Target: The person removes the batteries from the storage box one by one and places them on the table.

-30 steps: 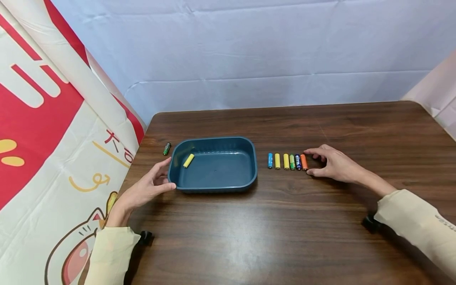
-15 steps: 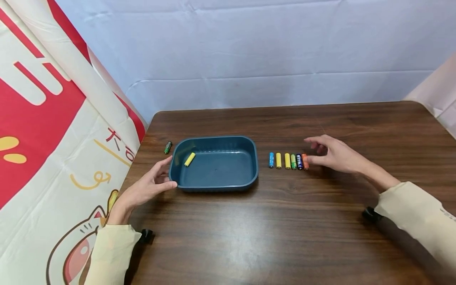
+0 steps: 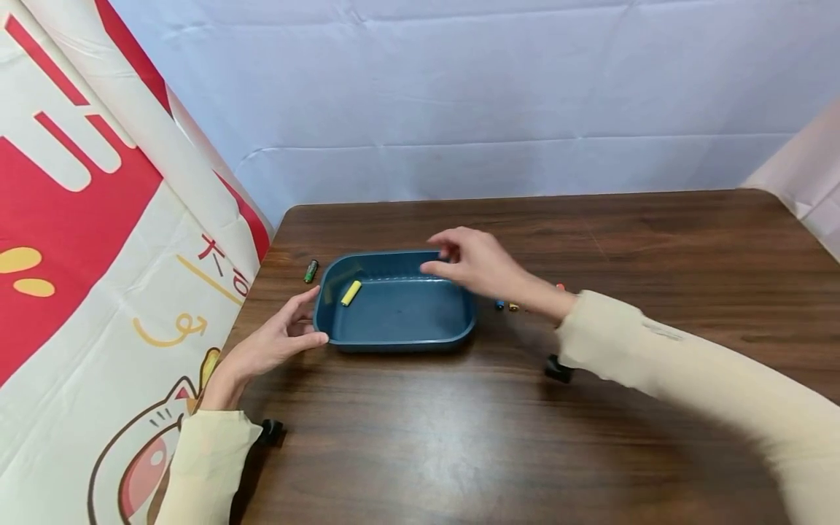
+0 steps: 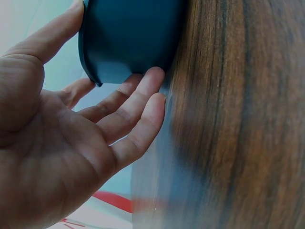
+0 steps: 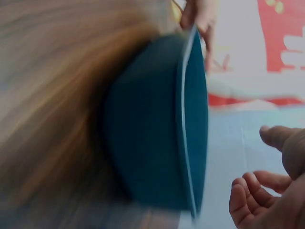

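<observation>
My left hand (image 3: 272, 348) rests open-fingered against the near left corner of the tray (image 3: 400, 339) on the desk (image 3: 525, 437), while my right hand (image 3: 472, 264) hovers above its far rim, fingers loosely curled, grasp unclear.

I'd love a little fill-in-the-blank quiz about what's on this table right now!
1. The yellow battery lies inside the dark blue ____.
2. The green battery lies on the table, ____ the tray.
3. The left hand touches the tray's near-left ____.
4. The right hand hovers ____ the tray.

Missing words: tray; outside; corner; above
</observation>
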`<state>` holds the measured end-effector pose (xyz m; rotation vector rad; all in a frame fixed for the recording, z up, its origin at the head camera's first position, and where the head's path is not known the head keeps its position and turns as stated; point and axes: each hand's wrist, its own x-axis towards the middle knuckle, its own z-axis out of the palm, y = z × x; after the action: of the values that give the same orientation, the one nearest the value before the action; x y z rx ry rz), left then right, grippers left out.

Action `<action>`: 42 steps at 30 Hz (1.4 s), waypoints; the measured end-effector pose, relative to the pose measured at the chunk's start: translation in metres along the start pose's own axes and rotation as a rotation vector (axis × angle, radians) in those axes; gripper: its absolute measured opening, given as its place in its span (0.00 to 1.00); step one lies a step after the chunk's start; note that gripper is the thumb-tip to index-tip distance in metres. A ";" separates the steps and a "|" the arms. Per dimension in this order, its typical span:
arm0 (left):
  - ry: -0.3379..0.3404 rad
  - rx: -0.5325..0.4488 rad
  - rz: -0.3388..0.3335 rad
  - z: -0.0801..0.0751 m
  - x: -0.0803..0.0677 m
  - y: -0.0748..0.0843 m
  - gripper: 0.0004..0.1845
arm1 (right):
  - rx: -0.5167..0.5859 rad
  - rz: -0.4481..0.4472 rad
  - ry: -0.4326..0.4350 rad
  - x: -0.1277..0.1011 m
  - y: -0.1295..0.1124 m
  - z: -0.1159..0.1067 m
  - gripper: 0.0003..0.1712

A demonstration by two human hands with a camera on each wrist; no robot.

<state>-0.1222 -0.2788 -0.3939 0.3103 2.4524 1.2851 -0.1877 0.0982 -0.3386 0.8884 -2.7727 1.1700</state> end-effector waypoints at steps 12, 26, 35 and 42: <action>-0.025 -0.032 0.022 0.001 -0.001 0.003 0.48 | 0.178 0.238 -0.064 0.053 -0.027 0.098 0.32; -0.026 -0.051 0.041 0.001 -0.001 0.001 0.47 | 0.079 0.343 -0.113 0.066 -0.030 0.139 0.36; -0.028 -0.058 0.041 0.001 -0.003 0.001 0.47 | 0.003 0.314 -0.149 0.072 -0.035 0.149 0.34; -0.031 -0.079 0.042 0.001 -0.003 0.001 0.47 | -0.064 0.252 -0.175 0.076 -0.038 0.157 0.34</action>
<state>-0.1193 -0.2785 -0.3934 0.3604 2.3744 1.3808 -0.2002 -0.0646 -0.4109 0.6814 -3.1194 1.0703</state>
